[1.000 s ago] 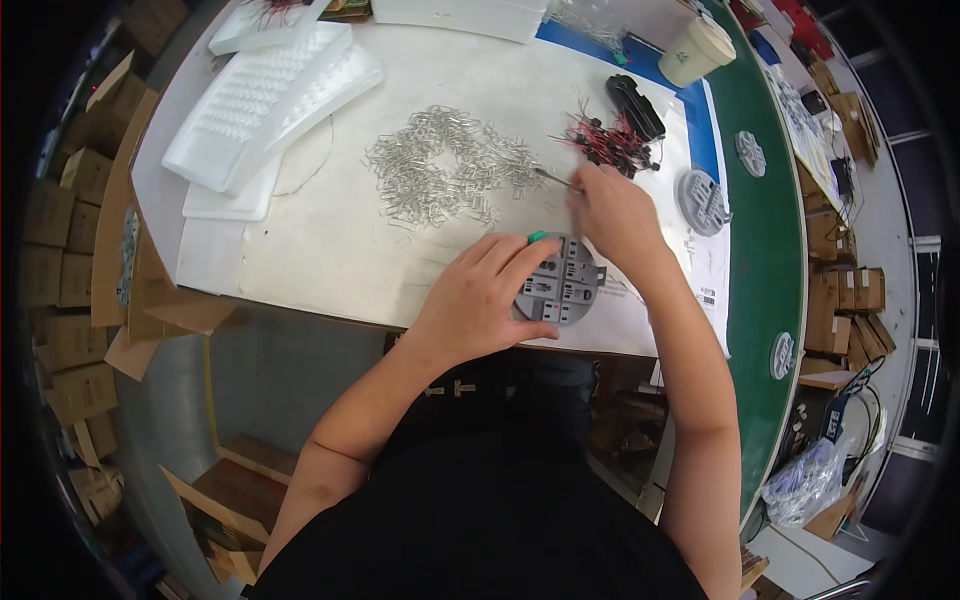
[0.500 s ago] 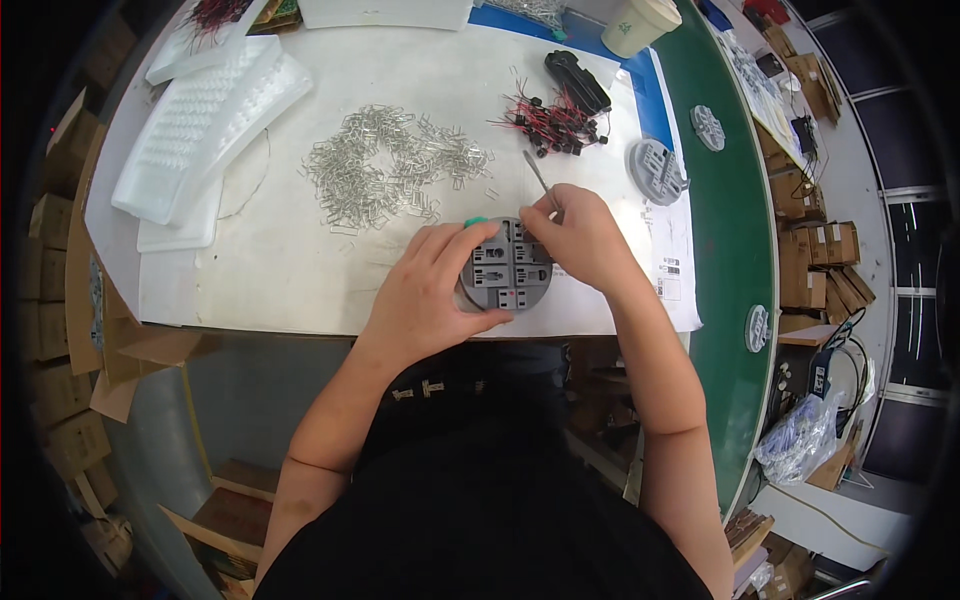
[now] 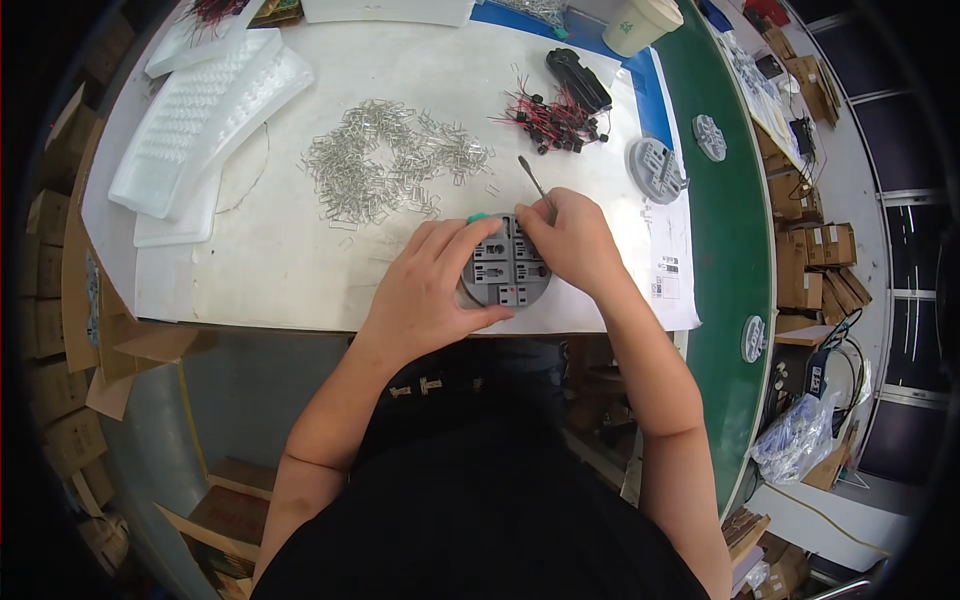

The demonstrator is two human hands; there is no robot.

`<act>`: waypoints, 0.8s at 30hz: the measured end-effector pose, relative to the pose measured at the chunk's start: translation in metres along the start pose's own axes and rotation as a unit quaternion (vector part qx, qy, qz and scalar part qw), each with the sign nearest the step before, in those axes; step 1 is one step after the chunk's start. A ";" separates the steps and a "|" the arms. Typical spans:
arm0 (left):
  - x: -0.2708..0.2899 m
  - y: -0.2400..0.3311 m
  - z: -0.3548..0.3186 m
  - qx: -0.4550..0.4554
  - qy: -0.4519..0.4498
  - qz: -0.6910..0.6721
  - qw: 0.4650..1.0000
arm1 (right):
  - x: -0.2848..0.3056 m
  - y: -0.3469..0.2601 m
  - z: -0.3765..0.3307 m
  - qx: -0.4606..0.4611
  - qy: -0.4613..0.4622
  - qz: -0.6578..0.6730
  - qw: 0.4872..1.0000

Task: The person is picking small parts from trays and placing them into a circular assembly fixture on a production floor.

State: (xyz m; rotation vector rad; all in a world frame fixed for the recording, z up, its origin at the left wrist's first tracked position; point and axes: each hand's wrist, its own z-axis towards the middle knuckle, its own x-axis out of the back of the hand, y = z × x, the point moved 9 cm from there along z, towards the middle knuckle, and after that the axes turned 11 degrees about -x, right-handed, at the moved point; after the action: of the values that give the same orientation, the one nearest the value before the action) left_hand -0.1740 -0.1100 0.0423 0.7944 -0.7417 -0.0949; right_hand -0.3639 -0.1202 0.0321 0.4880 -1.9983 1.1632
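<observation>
A round grey plastic housing [image 3: 495, 272] with slots and small compartments lies at the table's front edge. My left hand [image 3: 422, 285] is wrapped round its left side, thumb at the bottom and fingers at the top. A bit of green [image 3: 477, 217] shows beside those fingertips. My right hand [image 3: 572, 238] is closed round a thin metal tool [image 3: 531, 174] with a flattened tip, which points up and away to the left. Its thumb and forefinger press at the housing's upper right; anything pinched there is hidden.
Bent metal wire clips [image 3: 375, 165] lie heaped beyond my hands. Black parts with red wires [image 3: 552, 122] sit beside a black tool or case [image 3: 578, 80]. White foam trays [image 3: 200, 125] stand left. Another grey housing [image 3: 655, 170] rests right, with more on the green surface [image 3: 715, 230].
My right hand has shifted slightly left and up at the housing's upper right, the tool moving with it. My left hand keeps its hold.
</observation>
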 end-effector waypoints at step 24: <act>0.006 0.005 0.008 -0.022 -0.003 -0.015 1.000 | 0.005 -0.007 -0.064 0.308 0.049 -0.081 0.947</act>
State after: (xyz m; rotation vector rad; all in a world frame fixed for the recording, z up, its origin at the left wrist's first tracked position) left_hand -0.1759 -0.1132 0.0529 0.7634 -0.7304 -0.1407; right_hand -0.3357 -0.0684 0.0583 0.8686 -1.4490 1.6652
